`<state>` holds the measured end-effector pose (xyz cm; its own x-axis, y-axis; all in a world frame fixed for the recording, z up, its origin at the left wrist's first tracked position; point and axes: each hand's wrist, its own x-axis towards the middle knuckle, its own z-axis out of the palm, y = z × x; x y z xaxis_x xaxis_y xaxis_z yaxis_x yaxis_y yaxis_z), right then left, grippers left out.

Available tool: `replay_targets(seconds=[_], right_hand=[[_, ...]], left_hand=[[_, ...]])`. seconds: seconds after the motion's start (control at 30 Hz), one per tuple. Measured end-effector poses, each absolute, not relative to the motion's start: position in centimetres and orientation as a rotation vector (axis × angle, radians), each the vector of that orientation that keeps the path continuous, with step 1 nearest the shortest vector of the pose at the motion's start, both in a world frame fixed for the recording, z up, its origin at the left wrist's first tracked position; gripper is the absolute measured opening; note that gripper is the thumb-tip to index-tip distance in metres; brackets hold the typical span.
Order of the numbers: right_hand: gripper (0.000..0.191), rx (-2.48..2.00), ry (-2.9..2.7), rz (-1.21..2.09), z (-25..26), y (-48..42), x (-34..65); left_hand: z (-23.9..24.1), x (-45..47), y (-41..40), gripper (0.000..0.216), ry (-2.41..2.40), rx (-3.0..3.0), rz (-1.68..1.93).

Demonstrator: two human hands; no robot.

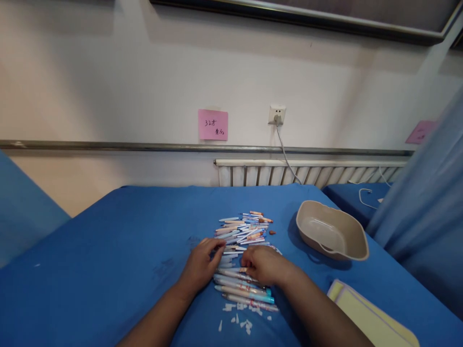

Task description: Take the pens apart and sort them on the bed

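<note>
Pens (243, 292) lay crosswise in a column mid-table, with a looser heap of thin sticks (249, 235) behind them towards the far edge of the blue-covered table (126, 250). The left hand (200, 262) stood at the column's left side, fingers bent and close together, thumb set apart; no object was seen in its grip. The right hand (265, 264) was over the column's right side, fingers curled inward; whether they pinched a piece could not be determined. White bits (247, 325) were scattered on the near side. A beige basin (321, 232) stood near the right edge, with no pens in it. The step in hand was judged to be sorting or lining up pieces. The next move appeared to call for a light fingertip grip on one piece, leaving its neighbours undisturbed.
</note>
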<state>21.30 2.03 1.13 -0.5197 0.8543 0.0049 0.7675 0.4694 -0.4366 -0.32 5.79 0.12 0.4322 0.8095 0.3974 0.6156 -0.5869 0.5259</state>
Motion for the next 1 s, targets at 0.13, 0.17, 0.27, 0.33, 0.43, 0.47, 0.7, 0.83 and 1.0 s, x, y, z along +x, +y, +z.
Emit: replay_targets(seconds=[0.13, 0.17, 0.27, 0.33, 0.43, 0.47, 0.7, 0.83, 1.0], right_hand=[[0.017, -1.381, -2.503, 0.515, 1.1, 2.0, 21.3], [0.018, -1.383, -2.49, 0.547, 1.1, 2.2, 21.5], [0.017, -1.371, -2.394, 0.691, 0.6, 2.7, 22.5], [0.014, -1.343, -2.283, 0.787, 0.1, 3.1, 23.0], [0.012, -1.274, -2.093, 0.966, -0.4, 3.6, 23.5], [0.011, -1.249, -2.036, 1.028, -0.5, 3.7, 23.4], [0.018, -1.163, -1.959, 1.142, -1.2, 3.8, 22.3], [0.014, -1.206, -1.985, 1.008, -1.1, 3.7, 21.9], [0.01, -1.192, -1.96, 0.969, -0.9, 3.5, 21.8]], left_hand=[[0.2, -0.3, 5.8, 0.019, 1.209, 2.376, 0.91], [0.3, -0.3, 5.7, 0.019, 1.201, 2.371, 0.904], [0.8, -0.2, 5.4, 0.02, 1.175, 2.344, 0.884], [1.1, -0.1, 5.1, 0.02, 1.141, 2.329, 0.855], [1.5, 0.0, 4.8, 0.023, 1.057, 2.346, 0.81], [1.6, 0.1, 4.7, 0.023, 1.032, 2.361, 0.79], [1.8, 0.4, 4.4, 0.02, 1.016, 2.431, 0.763], [1.8, 0.3, 4.6, 0.026, 1.075, 2.508, 0.674], [1.8, 0.3, 4.4, 0.027, 1.128, 2.459, 0.75]])
